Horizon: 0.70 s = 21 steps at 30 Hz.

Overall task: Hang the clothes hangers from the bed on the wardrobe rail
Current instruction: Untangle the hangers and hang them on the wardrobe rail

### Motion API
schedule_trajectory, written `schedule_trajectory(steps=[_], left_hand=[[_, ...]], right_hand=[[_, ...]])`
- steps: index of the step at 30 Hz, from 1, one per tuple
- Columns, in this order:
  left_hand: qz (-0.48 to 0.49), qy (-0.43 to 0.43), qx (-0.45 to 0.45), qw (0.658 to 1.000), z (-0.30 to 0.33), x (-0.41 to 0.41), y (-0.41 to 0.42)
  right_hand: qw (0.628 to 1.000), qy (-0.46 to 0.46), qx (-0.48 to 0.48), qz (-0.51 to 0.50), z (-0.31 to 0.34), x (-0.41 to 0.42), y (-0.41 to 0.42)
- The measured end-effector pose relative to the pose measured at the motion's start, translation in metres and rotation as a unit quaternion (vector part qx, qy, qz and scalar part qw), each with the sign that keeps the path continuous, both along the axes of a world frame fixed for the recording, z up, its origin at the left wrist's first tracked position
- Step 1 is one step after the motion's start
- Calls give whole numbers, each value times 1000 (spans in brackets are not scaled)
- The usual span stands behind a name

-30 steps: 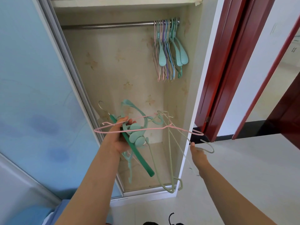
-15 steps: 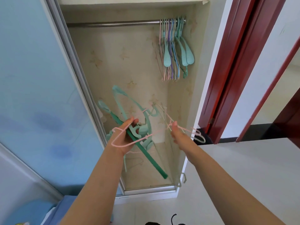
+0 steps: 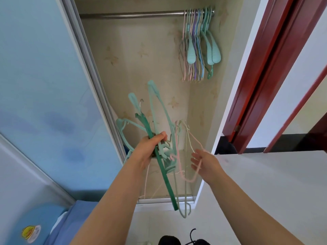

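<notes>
A person stands before an open wardrobe (image 3: 141,68), both arms stretched toward it. The left hand (image 3: 150,149) grips a tangled bunch of hangers (image 3: 159,131), fingers curled round a dark green one whose bar slants down to the near right, with mint ones fanning up and to the far left. Just right of the bunch, the right hand (image 3: 205,161) has its fingers loosely spread, and a pink wire hanger (image 3: 187,179) runs across them and loops down below the palm; whether the fingers pinch it or merely touch it cannot be told. More thin wire hangers dangle from the bunch toward the wardrobe's lower rail.

Far above, the metal rail (image 3: 132,15) crosses the top of the wardrobe, and a row of pink, purple, blue and mint hung hangers (image 3: 198,46) is packed at its right end. A blue sliding door (image 3: 44,76) fills the left side, a red door frame (image 3: 261,76) stands at right, and a blue bed corner (image 3: 76,218) shows at near left.
</notes>
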<state>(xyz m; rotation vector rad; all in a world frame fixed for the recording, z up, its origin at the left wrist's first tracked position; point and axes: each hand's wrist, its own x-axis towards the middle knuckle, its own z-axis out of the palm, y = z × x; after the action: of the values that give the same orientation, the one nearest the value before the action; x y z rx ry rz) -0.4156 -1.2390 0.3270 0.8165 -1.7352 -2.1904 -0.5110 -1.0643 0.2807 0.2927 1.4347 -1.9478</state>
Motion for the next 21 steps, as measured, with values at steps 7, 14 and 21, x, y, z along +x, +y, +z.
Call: schedule_trajectory(steps=[7,14,21], left_hand=[[-4,-13,51,999,-17,8,-16],[9,-2,74,997,-22,20,-34],[19,28,84,996,-17,19,-31]], right_hand=[[939,-190,-287,-5,-4,-18,33],[906,-240,-349,8,-3,-41,69],[964,-67,-256,7,23,-15,36]])
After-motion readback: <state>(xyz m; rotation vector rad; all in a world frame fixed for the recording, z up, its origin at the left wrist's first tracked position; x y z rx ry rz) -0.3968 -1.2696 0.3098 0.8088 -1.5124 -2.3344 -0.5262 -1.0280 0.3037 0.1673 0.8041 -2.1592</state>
